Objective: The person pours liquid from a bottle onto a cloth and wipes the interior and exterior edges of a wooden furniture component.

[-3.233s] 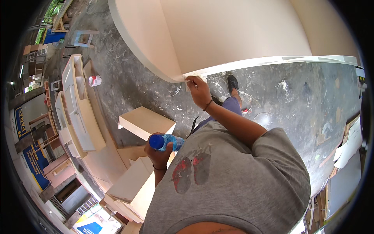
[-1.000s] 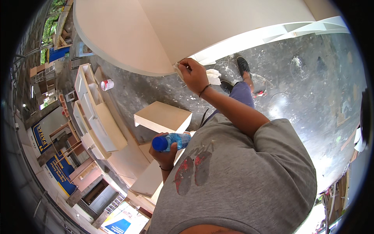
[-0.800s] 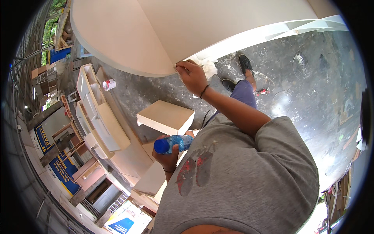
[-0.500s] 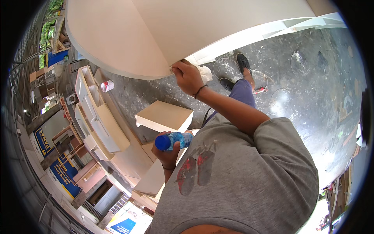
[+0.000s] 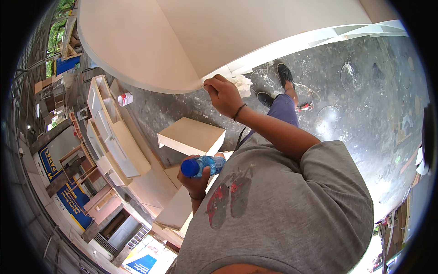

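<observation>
My left hand (image 5: 194, 183) is wrapped round a clear blue plastic bottle (image 5: 211, 165) with a dark blue cap, close against my shirt. My right hand (image 5: 223, 97) is closed, thumb and fingers bunched, just off the corner of a large pale panel piece (image 5: 137, 50) with a rounded edge. A crumpled whitish cloth (image 5: 243, 85) shows on the far side of this fist and appears gripped in it; the fingers hide part of it.
A pale box-like wooden piece (image 5: 191, 132) stands on the stained grey floor (image 5: 360, 91). Further left are long drawer-like cabinet parts (image 5: 114, 132) and a white and red can (image 5: 125, 99). My shoes (image 5: 284, 72) are beyond my right forearm.
My right hand has drawn back from the panel's corner, slightly right and nearer to me, and more of the cloth shows. My left hand and the bottle have hardly moved.
</observation>
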The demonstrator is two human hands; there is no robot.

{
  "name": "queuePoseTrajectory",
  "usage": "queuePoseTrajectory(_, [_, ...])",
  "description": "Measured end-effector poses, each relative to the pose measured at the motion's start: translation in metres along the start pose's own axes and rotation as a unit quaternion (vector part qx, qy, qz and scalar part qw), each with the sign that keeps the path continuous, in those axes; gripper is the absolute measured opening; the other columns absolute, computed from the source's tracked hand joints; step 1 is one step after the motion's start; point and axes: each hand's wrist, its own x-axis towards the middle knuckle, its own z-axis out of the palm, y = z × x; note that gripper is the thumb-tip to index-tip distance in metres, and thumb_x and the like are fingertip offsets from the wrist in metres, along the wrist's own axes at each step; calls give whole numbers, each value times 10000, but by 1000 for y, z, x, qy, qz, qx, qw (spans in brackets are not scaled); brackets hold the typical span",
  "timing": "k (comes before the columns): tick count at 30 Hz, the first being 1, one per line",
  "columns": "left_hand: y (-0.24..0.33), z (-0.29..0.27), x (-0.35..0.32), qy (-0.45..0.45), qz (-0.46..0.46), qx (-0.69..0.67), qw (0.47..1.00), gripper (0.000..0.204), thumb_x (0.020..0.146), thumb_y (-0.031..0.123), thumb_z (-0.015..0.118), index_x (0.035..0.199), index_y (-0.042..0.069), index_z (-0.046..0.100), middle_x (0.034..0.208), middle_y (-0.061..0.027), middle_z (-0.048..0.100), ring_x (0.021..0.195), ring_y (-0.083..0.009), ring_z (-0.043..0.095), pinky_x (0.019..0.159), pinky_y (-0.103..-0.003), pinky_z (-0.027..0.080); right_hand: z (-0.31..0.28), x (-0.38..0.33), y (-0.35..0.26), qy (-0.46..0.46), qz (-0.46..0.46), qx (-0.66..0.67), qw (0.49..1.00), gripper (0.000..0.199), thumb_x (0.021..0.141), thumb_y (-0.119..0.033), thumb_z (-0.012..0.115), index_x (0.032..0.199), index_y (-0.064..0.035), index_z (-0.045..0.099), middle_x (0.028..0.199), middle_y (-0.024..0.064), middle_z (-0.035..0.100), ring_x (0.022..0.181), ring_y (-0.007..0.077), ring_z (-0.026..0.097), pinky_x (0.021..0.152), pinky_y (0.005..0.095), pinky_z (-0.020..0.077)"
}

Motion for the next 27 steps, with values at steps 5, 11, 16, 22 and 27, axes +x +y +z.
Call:
queuePoseTrajectory(5, [2,5,3,33,14,11,999,647,708,455,814,1040,-59,603,912,-159,674,857,-255,662,772,-361,532,8,6,-1,43,-23,8,999,103,881,-68,569,928,-3,633,851,139,612,769,322,616,676,380,477])
queuePoseTrajectory(11, [8,1,3,43,-4,6,999,683,698,491,812,1033,-64,600,913,-161,673,864,-254,664,767,-357,536,-13,-17,5,-73,-54,7,996,124,886,-67,572,969,-14,647,871,139,630,787,291,631,713,354,496])
queuePoseTrajectory(16, [-3,-6,-8,45,-6,4,999,680,705,456,823,1077,-61,584,950,-148,658,897,-244,653,788,-360,529,-1,7,-9,49,-46,25,997,167,892,-91,572,1012,-20,665,911,157,643,816,318,639,728,365,501])
queuePoseTrajectory(22, [-2,-1,-7,50,-21,-19,998,662,700,459,821,1046,-56,592,941,-145,660,877,-236,647,778,-357,523,-3,-19,13,-47,3,1,999,157,879,-89,563,969,-26,675,895,167,618,818,336,619,736,398,489])
queuePoseTrajectory(27, [3,-2,-4,66,-23,-15,997,645,694,459,820,1020,-53,600,924,-143,664,863,-239,648,776,-360,520,-1,-9,-9,28,-3,43,999,138,879,-20,566,986,11,648,894,121,634,813,205,628,724,317,489])
